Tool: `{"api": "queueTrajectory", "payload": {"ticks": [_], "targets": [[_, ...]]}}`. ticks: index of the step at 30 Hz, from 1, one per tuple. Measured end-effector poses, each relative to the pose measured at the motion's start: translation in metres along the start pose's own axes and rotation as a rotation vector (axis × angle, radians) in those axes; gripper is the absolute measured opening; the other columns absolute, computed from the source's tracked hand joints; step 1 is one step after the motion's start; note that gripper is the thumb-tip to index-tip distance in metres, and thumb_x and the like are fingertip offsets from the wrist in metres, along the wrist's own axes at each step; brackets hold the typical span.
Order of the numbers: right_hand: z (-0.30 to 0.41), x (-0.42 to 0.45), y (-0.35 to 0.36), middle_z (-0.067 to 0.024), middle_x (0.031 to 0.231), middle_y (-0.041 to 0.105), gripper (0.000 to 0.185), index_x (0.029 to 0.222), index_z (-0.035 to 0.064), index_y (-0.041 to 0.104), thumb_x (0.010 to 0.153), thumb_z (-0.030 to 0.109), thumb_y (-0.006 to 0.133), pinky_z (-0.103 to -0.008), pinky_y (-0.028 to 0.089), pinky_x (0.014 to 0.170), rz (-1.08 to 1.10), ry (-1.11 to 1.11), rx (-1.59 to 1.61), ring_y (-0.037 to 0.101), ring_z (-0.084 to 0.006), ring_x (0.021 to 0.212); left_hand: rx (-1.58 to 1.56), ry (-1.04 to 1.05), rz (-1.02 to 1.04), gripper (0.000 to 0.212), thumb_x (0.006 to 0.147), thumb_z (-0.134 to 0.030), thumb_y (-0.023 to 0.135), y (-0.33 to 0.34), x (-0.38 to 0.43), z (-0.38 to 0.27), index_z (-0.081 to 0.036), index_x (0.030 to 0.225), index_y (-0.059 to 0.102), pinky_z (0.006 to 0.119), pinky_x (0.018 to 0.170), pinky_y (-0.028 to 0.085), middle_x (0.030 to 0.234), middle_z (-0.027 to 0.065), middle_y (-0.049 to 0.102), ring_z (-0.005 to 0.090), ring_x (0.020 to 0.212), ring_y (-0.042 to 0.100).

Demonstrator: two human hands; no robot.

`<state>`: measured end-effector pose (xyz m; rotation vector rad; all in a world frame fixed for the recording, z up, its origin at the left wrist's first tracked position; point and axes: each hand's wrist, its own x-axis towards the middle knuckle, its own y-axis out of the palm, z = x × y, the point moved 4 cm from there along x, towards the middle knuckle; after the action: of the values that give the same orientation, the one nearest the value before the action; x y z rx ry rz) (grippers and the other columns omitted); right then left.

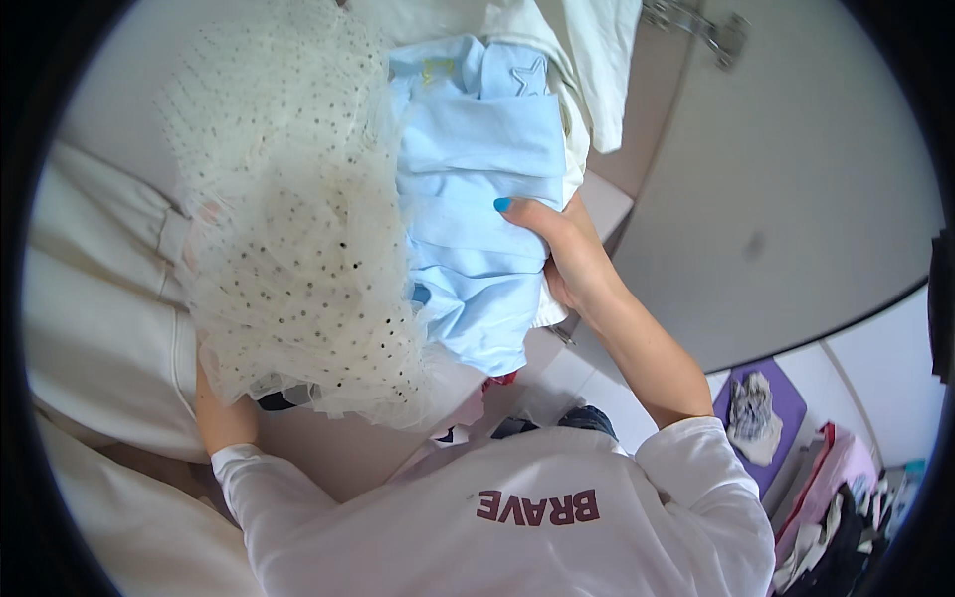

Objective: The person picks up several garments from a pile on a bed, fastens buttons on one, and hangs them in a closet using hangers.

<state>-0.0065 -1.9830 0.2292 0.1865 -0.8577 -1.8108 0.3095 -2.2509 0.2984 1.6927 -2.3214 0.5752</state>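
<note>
A cream tulle garment (298, 246) with dark dots fills the left middle of the view in a loose bundle. My left hand (200, 235) is mostly covered by it; only part of the fingers shows, against the tulle's left side. Beside the tulle lies a stack of folded light blue clothes (477, 164), with a star and yellow embroidery near its far end. My right hand (545, 231) grips the stack's right side, thumb on top and fingers underneath. White cloth (552, 317) shows below the blue clothes, and a white garment (597, 67) drapes at their far end.
A grey cabinet door (776, 186) stands swung out on the right, with a metal hinge (701, 30) at its top. White garments (97, 283) hang along the left. On the floor, a crumpled cloth (753, 418) lies on a purple mat (791, 388), near piled clothes (828, 515).
</note>
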Motion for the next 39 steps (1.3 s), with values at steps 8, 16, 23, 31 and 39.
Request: {"api": "queueTrajectory", "payload": {"ticks": [8, 16, 23, 31, 39], "targets": [[0.078, -0.172, -0.023, -0.0136, 0.124, 0.043, 0.069, 0.132, 0.0015, 0.026, 0.075, 0.014, 0.06, -0.0341, 0.04, 0.092, -0.173, -0.168, -0.046, 0.046, -0.0218, 0.111, -0.167, 0.112, 0.286, 0.063, 0.073, -0.018, 0.063, 0.117, -0.079, -0.079, 0.001, 0.127, 0.037, 0.033, 0.085, 0.044, 0.119, 0.0147, 0.049, 0.0228, 0.103, 0.052], [0.182, -0.388, -0.06, -0.0133, 0.125, 0.042, 0.068, 0.133, 0.0022, 0.023, 0.079, 0.022, 0.061, -0.0335, 0.04, 0.092, -0.546, -0.248, -0.092, 0.045, -0.0205, 0.112, -0.313, 0.062, 0.644, 0.066, 0.071, -0.014, 0.064, 0.269, -0.243, -0.167, 0.001, 0.128, 0.036, 0.034, 0.086, 0.045, 0.12, 0.0152, 0.048, 0.0232, 0.103, 0.052], [0.311, -0.621, -0.048, -0.0126, 0.124, 0.042, 0.07, 0.133, 0.0033, 0.02, 0.079, 0.018, 0.063, -0.0322, 0.04, 0.091, -0.823, -0.372, 0.006, 0.046, -0.0188, 0.11, -0.344, -0.008, 1.004, 0.068, 0.07, -0.011, 0.065, 0.39, -0.438, -0.305, 0.001, 0.129, 0.035, 0.034, 0.086, 0.045, 0.121, 0.0156, 0.047, 0.0236, 0.104, 0.052], [0.435, -0.836, -0.074, -0.0136, 0.122, 0.044, 0.069, 0.132, 0.0036, 0.022, 0.078, 0.017, 0.062, -0.0307, 0.042, 0.089, -1.247, -0.519, 0.074, 0.047, -0.0183, 0.109, -0.359, -0.109, 1.417, 0.07, 0.068, -0.008, 0.066, 0.559, -0.637, -0.429, 0.002, 0.13, 0.033, 0.035, 0.086, 0.045, 0.122, 0.0162, 0.047, 0.024, 0.104, 0.052], [0.474, -0.959, -0.178, -0.0201, 0.122, 0.043, 0.089, 0.128, -0.0117, 0.016, 0.067, 0.023, 0.071, -0.0311, 0.035, 0.096, -1.629, -0.524, -0.285, 0.043, -0.0234, 0.113, -0.228, -0.022, 1.783, 0.08, 0.061, 0.0, 0.067, 0.764, -0.854, -0.487, 0.003, 0.131, 0.029, 0.034, 0.092, 0.04, 0.126, 0.0169, 0.041, 0.0262, 0.11, 0.048]]}}
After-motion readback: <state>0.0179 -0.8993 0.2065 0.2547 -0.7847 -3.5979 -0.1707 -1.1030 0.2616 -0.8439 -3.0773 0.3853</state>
